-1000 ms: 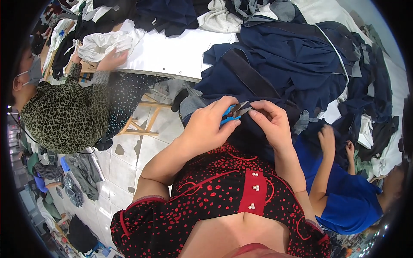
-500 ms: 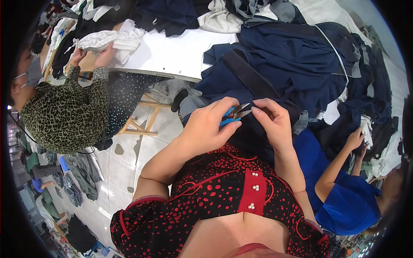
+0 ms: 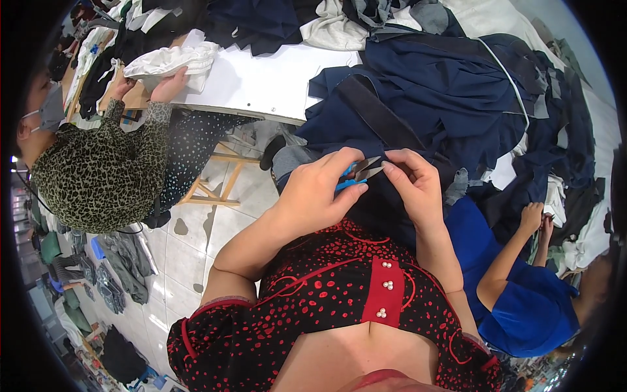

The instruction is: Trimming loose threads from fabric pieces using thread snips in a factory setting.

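Observation:
Blue-handled thread snips [image 3: 352,183] are in my left hand [image 3: 319,186], the fingers wrapped round the handles. Their two metal blades stand apart and point right, toward my other hand. My right hand [image 3: 416,185] is closed in a pinch on the dark navy cloth [image 3: 385,206], thumb and forefinger close by the blade tips. What exactly lies between those fingertips is partly hidden. The navy cloth hangs down in front of me and joins a large heap of navy fabric [image 3: 437,88] with a darker strip [image 3: 379,114] across it.
A white table [image 3: 261,81] stands ahead, bearing dark and pale cloth. At left a masked person [image 3: 98,173] handles white cloth [image 3: 176,62]; at right a person in blue [image 3: 532,307] works on fabric. A wooden stool [image 3: 225,176] stands on the tiled floor [image 3: 173,261].
My hands and the snips have barely moved. The person at left has shifted the white cloth slightly right; the person at right has moved their hands a little lower.

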Action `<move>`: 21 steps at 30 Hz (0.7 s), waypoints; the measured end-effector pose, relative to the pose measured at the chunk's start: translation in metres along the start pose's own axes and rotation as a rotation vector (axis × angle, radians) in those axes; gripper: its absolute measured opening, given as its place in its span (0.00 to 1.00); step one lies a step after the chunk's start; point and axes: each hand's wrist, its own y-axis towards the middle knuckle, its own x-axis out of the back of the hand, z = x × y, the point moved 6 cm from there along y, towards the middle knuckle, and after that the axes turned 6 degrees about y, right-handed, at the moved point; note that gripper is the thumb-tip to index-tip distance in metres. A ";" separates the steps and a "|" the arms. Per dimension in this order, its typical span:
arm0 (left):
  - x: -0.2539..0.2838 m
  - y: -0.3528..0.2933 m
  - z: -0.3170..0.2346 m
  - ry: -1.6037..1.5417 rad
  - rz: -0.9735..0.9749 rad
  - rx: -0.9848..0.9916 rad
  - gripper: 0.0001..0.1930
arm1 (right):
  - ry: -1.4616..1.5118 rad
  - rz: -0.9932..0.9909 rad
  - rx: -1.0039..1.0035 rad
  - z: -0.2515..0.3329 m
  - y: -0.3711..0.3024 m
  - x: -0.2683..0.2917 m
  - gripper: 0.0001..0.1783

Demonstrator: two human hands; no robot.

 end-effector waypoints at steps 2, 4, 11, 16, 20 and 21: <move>0.000 0.000 0.000 -0.010 -0.005 -0.002 0.16 | 0.003 -0.006 -0.001 0.000 0.000 0.000 0.09; 0.000 0.000 0.000 -0.008 -0.008 -0.004 0.16 | 0.005 -0.009 -0.004 0.000 0.000 -0.001 0.09; 0.002 0.000 0.001 0.016 -0.002 0.000 0.16 | -0.014 -0.009 0.011 0.004 0.000 -0.003 0.09; 0.002 0.002 0.002 0.006 -0.007 0.003 0.15 | -0.062 -0.014 0.023 0.004 0.001 -0.004 0.08; -0.002 0.003 0.004 -0.103 0.017 0.030 0.15 | 0.033 -0.020 -0.007 0.001 0.000 -0.004 0.08; -0.004 0.003 0.006 -0.103 0.015 0.031 0.15 | 0.082 -0.009 -0.039 -0.002 0.000 -0.004 0.07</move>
